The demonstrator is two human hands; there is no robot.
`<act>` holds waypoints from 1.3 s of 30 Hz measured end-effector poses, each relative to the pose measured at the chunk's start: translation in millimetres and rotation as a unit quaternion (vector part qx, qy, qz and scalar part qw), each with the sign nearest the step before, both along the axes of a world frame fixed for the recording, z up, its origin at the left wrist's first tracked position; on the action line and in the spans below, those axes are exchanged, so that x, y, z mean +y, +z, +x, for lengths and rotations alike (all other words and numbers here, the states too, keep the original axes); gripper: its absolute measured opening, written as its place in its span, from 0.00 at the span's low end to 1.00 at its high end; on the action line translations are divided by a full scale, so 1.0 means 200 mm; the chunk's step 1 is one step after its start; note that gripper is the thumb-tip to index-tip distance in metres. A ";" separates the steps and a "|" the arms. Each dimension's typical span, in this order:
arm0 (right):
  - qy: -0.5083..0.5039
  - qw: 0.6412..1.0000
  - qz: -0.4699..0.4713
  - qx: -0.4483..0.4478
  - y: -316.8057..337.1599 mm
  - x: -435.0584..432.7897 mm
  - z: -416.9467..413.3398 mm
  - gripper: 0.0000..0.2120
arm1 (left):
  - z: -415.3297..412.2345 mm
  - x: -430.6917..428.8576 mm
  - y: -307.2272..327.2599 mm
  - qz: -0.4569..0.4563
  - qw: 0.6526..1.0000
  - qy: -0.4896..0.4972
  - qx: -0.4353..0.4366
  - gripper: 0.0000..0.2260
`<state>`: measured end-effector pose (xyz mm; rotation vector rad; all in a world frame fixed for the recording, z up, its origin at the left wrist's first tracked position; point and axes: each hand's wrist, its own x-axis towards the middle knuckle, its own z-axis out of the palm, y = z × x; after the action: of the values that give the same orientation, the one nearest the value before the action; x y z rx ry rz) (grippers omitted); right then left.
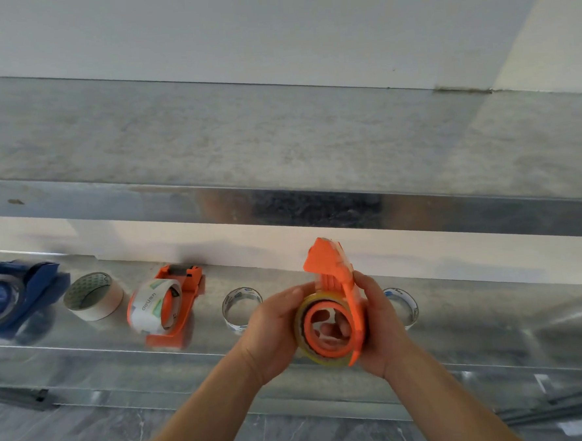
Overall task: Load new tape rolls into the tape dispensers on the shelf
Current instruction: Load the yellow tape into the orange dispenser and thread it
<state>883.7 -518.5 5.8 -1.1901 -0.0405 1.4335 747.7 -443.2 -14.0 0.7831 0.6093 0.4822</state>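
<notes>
I hold an orange tape dispenser in front of the metal shelf, its cutter end pointing up. A yellowish clear tape roll sits on its orange hub. My left hand grips the roll from the left, fingers showing through the hub. From the right, my right hand grips the dispenser's frame. On the shelf lie a second orange dispenser carrying a printed roll and a blue dispenser with blue tape.
Loose rolls lie on the shelf: a beige roll, a clear roll left of my hands and another clear roll to the right. An upper metal shelf overhangs. Grey marble floor shows below.
</notes>
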 end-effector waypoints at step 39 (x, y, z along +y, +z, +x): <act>-0.026 0.950 -0.032 -0.309 -0.23 0.20 0.10 0.15 | 0.08 0.06 0.05 0.015 0.977 0.076 0.199 0.14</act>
<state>903.8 -479.3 -39.7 -1.6441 -0.3956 0.9743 763.0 -430.5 -3.8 0.8721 1.0417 0.4787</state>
